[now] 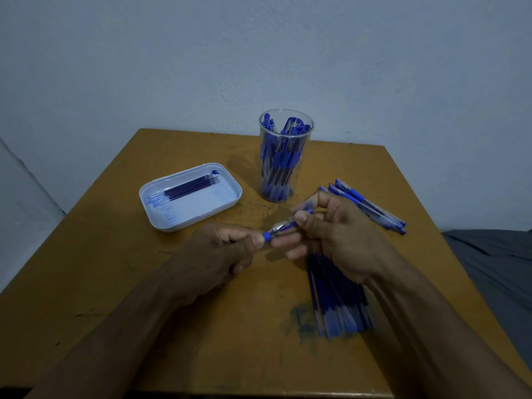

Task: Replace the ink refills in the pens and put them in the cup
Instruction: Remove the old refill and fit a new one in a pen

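Observation:
Over the middle of the table both my hands hold one blue pen (pixel 283 225). My left hand (pixel 221 249) pinches a blue piece at the pen's near end between thumb and fingers. My right hand (pixel 334 228) grips the barrel with thumb and curled fingers. A clear plastic cup (pixel 283 156) behind them is full of blue pens. A white tray (pixel 190 197) at the left holds several dark refills (pixel 190 187). A few pens (pixel 371 207) lie at the right. A bundle of refills (pixel 339 300) lies under my right wrist.
The brown table (pixel 144 283) has a blue ink stain (pixel 302 315) near the refill bundle. A pale wall stands right behind the table's far edge. Grey cloth (pixel 495 254) lies beyond the table's right edge.

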A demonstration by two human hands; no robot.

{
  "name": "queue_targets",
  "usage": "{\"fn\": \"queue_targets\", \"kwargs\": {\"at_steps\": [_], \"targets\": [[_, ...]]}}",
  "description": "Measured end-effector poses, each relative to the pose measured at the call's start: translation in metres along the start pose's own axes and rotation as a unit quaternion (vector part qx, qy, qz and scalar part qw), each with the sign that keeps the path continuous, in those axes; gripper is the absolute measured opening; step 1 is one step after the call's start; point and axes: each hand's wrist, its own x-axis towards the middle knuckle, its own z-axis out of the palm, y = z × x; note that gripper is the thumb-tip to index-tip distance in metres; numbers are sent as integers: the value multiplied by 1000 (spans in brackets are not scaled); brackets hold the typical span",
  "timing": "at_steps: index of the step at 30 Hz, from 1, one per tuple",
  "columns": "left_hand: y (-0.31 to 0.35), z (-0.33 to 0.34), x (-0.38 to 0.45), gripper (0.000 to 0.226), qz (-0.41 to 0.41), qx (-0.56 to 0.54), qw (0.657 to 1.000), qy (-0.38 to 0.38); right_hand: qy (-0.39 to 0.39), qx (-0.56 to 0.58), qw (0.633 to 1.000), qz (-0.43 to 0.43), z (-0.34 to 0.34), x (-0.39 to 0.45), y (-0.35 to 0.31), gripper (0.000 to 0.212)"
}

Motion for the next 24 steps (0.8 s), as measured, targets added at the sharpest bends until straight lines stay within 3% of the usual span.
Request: {"fn": "queue_targets", "kwargs": {"at_steps": [4, 7, 9, 12, 17, 24], "targets": [[2, 3, 1, 26, -24, -13, 998, 59, 92, -86, 991, -44, 2, -1, 2, 7], [2, 3, 1, 35, -9, -12, 991, 132, 175, -270, 942, -92, 1, 0, 10, 6], [0, 0, 1, 38, 0, 15, 984, 176, 173, -371, 907, -99, 3, 1, 14, 11], [-5, -5, 2, 19, -5, 31, 977, 209, 137, -522, 836, -100, 13, 0, 18, 18], [-9, -2, -2, 16, 18, 74, 974, 214, 87, -641, 761, -52, 30, 0, 19, 17], [-11, 1, -5, 17, 59, 154, 970, 178, 71, -679, 729, -44, 34, -2, 19, 28]]}}
